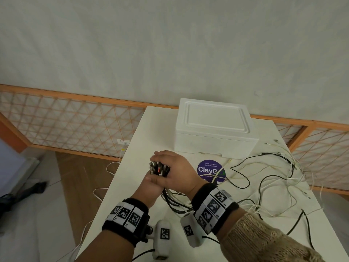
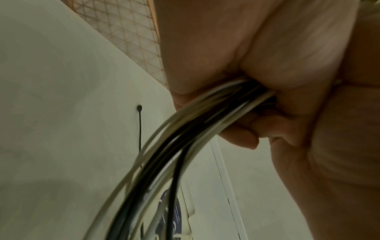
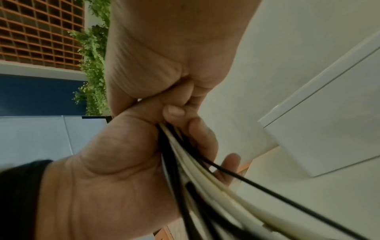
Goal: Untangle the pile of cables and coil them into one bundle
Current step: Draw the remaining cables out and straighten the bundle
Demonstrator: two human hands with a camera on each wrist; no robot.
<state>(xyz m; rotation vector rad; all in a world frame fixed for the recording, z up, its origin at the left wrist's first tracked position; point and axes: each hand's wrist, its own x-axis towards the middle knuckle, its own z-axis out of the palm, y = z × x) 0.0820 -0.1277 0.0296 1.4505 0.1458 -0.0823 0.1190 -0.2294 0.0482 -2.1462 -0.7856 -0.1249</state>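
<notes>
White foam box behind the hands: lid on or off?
On. The foam box sits closed on the table, lid flush all round.

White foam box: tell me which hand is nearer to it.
Right. The right hand lies over the gathered cable ends, just in front of the white foam box; the left hand grips them from below, farther back.

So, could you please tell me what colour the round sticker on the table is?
Dark purple-blue with white lettering; the sticker shows best in the head view.
</notes>
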